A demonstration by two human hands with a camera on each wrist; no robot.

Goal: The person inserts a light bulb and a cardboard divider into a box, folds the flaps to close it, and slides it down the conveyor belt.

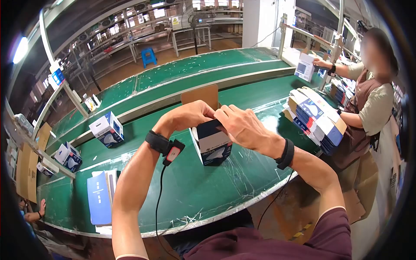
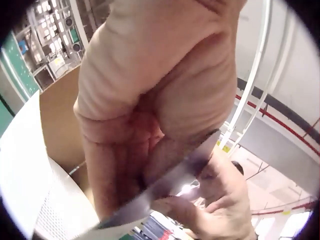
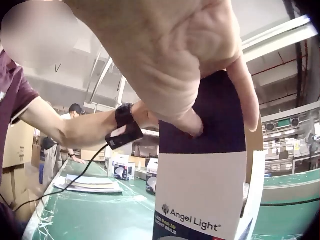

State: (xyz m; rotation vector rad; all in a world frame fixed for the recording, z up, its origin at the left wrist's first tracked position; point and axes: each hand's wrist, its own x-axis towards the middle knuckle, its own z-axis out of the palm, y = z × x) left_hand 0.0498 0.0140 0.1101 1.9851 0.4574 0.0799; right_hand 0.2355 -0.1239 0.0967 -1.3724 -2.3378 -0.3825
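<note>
A blue and white light-bulb box (image 1: 215,149) stands upright on the green table, with a brown flap (image 1: 200,96) raised behind it. My left hand (image 1: 188,116) is at its top left; in the left wrist view the bent fingers of that hand (image 2: 155,75) grip at the panel's edge, their tips partly hidden. My right hand (image 1: 247,130) holds the top right. In the right wrist view, the thumb of the right hand (image 3: 170,65) presses the dark upper panel (image 3: 220,115) of the box, and a finger reaches behind it.
Two more boxes (image 1: 107,130) (image 1: 68,157) stand at the left, near a blue booklet (image 1: 99,197) on papers. Flattened cartons (image 1: 314,117) are stacked at the right, where another person (image 1: 368,95) holds a white box (image 1: 304,67). A cable (image 1: 159,203) hangs from my left wrist.
</note>
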